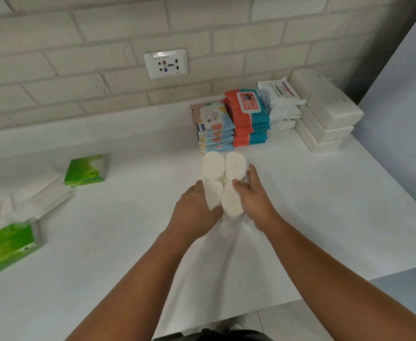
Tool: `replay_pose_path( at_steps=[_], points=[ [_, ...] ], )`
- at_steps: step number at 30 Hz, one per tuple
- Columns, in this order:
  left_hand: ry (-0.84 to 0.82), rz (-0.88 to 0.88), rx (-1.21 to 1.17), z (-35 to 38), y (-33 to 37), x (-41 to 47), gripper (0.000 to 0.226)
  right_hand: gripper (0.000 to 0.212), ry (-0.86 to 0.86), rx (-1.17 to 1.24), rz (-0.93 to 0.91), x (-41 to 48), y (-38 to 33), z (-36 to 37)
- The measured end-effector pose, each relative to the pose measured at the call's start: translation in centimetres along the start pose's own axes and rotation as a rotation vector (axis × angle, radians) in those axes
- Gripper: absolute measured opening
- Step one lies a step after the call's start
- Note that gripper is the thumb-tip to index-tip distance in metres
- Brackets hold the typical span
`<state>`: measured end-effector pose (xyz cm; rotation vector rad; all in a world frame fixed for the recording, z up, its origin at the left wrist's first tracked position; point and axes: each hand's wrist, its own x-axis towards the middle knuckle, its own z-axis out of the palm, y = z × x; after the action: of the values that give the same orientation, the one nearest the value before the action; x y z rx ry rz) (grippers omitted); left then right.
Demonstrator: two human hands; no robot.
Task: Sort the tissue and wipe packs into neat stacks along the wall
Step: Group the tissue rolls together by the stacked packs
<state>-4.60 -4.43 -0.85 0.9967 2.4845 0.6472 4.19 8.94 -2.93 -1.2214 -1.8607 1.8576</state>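
The left hand (pixel 195 207) and right hand (pixel 252 196) close round the near pair of four soft, light white oval packs (pixel 224 183) mid-desk (pixel 325 205), which look squashy and best squeezed together by their sides.

Both your bare forearms reach forward from the bottom of the view and converge toward the middle, wrists close together. Your left hand (pixel 194 210) lies palm inward and down, knuckles up, its fingers (pixel 212 207) curled around the near left side of what it grips. Your right hand (pixel 252 196) mirrors it from the other side, palm turned inward, thumb pressed across the top and fingers (pixel 252 172) stretched forward along the far side. The two hands sit just beside each other, almost touching at the heels, both closed in a grasp.
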Motion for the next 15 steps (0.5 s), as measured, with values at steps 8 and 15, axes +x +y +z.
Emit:
replay_pose_path(
  at_steps=[8,15],
  points=[
    [0.158,-0.118,-0.351,0.5,-1.8,0.6,0.078,0.062,-0.009,0.046,-0.119,0.5,1.2,-0.2],
    [0.061,-0.073,-0.992,4.1,-0.9,2.6,0.042,0.060,-0.094,0.123,-0.185,1.2,2.5,-0.1]
  ],
)
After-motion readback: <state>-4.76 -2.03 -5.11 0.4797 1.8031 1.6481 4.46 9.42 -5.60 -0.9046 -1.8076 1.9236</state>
